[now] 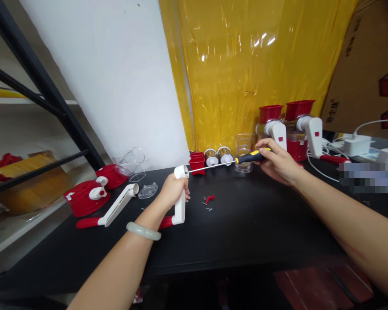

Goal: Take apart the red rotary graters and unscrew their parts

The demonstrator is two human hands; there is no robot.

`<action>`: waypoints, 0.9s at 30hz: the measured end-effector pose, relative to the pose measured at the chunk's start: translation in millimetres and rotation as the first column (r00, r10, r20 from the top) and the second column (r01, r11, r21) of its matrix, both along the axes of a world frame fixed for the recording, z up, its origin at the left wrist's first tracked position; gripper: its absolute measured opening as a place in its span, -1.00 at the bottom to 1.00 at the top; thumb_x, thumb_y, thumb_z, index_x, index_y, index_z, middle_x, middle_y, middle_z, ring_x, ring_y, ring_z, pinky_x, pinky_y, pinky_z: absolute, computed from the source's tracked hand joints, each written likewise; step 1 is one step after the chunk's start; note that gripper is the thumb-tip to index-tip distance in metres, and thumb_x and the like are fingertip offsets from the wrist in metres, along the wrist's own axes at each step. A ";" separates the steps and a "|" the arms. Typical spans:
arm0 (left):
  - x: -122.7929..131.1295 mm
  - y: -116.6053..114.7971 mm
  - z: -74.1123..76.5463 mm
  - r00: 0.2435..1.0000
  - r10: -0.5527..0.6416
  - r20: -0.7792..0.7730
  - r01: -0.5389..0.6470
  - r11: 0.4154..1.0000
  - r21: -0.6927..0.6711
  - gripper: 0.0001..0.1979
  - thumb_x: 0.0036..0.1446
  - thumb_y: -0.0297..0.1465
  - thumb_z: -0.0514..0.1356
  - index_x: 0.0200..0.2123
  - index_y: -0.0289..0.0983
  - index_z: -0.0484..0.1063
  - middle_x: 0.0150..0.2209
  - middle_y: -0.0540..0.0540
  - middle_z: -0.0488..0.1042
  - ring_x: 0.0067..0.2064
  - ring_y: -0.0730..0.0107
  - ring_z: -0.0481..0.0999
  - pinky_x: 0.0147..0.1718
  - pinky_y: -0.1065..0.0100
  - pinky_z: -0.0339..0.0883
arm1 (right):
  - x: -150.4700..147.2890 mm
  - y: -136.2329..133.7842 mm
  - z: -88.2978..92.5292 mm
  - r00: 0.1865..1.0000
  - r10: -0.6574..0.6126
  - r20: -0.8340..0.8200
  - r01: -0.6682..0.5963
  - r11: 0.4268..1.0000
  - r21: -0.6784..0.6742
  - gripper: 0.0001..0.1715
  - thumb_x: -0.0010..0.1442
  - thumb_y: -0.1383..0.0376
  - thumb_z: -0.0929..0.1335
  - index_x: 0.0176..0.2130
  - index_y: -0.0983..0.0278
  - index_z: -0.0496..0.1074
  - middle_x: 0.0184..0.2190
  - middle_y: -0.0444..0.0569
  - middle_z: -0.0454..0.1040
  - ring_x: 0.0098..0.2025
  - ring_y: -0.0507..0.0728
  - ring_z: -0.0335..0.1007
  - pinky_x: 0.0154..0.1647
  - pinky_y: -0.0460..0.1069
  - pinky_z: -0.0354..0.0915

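Observation:
My left hand (pixel 173 191) is closed round a white crank handle with a red grip (pixel 180 210), held upright over the black table (pixel 245 232). My right hand (pixel 276 162) grips a screwdriver (pixel 233 162) by its black and yellow handle. The metal shaft runs left and its tip meets the round top end of the crank handle. A pale green bangle (pixel 143 230) sits on my left wrist.
Small screws and a red clip (pixel 209 199) lie on the table. At left lie another white crank handle (pixel 116 207), red bases (pixel 86 198) and clear plastic parts (pixel 129 161). Behind stand red cups (pixel 197 162), metal drums (pixel 218 156), a clear jar (pixel 243 150), two assembled red-and-white units (pixel 295 129) and white chargers with cables (pixel 355 144).

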State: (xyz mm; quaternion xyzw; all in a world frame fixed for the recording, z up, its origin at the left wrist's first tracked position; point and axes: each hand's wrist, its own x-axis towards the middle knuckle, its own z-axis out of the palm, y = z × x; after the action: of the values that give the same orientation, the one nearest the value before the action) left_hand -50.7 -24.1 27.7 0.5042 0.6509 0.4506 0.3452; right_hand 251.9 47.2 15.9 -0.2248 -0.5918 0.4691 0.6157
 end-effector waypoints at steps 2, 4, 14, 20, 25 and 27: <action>-0.9 0.4 1.3 0.999 -0.013 0.030 0.015 0.999 -0.045 -0.86 -0.36 -0.53 0.05 -0.57 -0.27 0.27 -0.74 0.02 0.30 -0.70 0.32 0.37 -0.70 0.34 0.33 | 0.3 -2.3 1.5 0.999 0.033 0.015 -0.033 0.999 -0.012 -0.83 0.10 0.22 0.44 -0.25 0.12 0.41 -0.32 -0.15 0.31 -0.32 0.03 0.31 -0.30 -0.05 0.36; -1.2 1.6 1.1 1.000 -0.008 0.012 0.008 0.998 -0.055 -0.88 -0.37 -0.53 0.05 -0.61 -0.26 0.25 -0.74 0.01 0.30 -0.71 0.32 0.37 -0.72 0.35 0.31 | 0.9 -3.5 3.3 0.999 0.045 0.023 -0.045 0.999 -0.029 -0.80 0.08 0.22 0.44 -0.25 0.13 0.42 -0.28 -0.13 0.36 -0.30 0.05 0.35 -0.29 -0.03 0.38; 2.8 2.9 -8.1 0.998 -0.052 -0.025 0.049 0.995 -0.087 -0.91 -0.38 -0.53 0.04 -0.65 -0.25 0.22 -0.75 -0.01 0.30 -0.72 0.29 0.36 -0.74 0.33 0.29 | 8.8 0.1 4.5 0.891 -0.192 0.411 0.200 0.980 0.024 -0.43 0.14 -0.21 0.31 -0.38 0.23 0.43 -0.74 -0.19 0.19 -0.69 0.00 0.06 -0.67 -0.05 -0.02; -0.8 3.6 -6.8 0.998 -0.050 -0.025 0.048 0.994 -0.097 -0.90 -0.39 -0.54 0.04 -0.66 -0.25 0.21 -0.75 0.00 0.28 -0.72 0.32 0.35 -0.73 0.34 0.29 | 9.1 1.7 1.1 0.889 -0.193 0.416 0.159 0.981 0.115 -0.50 0.18 -0.16 0.31 -0.33 0.20 0.44 -0.56 -0.14 0.32 -0.57 0.02 0.19 -0.57 -0.06 0.11; -4.2 3.2 -4.7 0.998 -0.068 0.005 0.068 0.989 -0.134 -0.90 -0.37 -0.54 0.04 -0.66 -0.24 0.20 -0.75 -0.01 0.28 -0.72 0.34 0.34 -0.71 0.35 0.31 | 6.5 -1.9 2.1 0.871 -0.234 0.433 0.189 0.971 0.144 -0.51 0.18 -0.16 0.31 -0.34 0.20 0.41 -0.43 -0.08 0.41 -0.49 0.04 0.26 -0.51 -0.05 0.21; -5.8 2.9 -4.7 0.996 -0.082 0.019 0.084 0.984 -0.155 -0.91 -0.36 -0.54 0.05 -0.66 -0.25 0.20 -0.75 -0.02 0.29 -0.71 0.34 0.35 -0.70 0.34 0.32 | 6.4 -3.1 3.1 0.857 -0.248 0.452 0.190 0.967 0.170 -0.53 0.19 -0.14 0.30 -0.34 0.19 0.39 -0.41 -0.07 0.42 -0.44 0.07 0.30 -0.47 -0.03 0.25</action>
State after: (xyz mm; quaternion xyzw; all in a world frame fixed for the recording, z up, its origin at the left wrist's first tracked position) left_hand -56.5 -21.2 23.0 0.4996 0.6603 0.3868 0.4059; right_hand 258.3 44.1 18.9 -0.3603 -0.7208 0.2913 0.5156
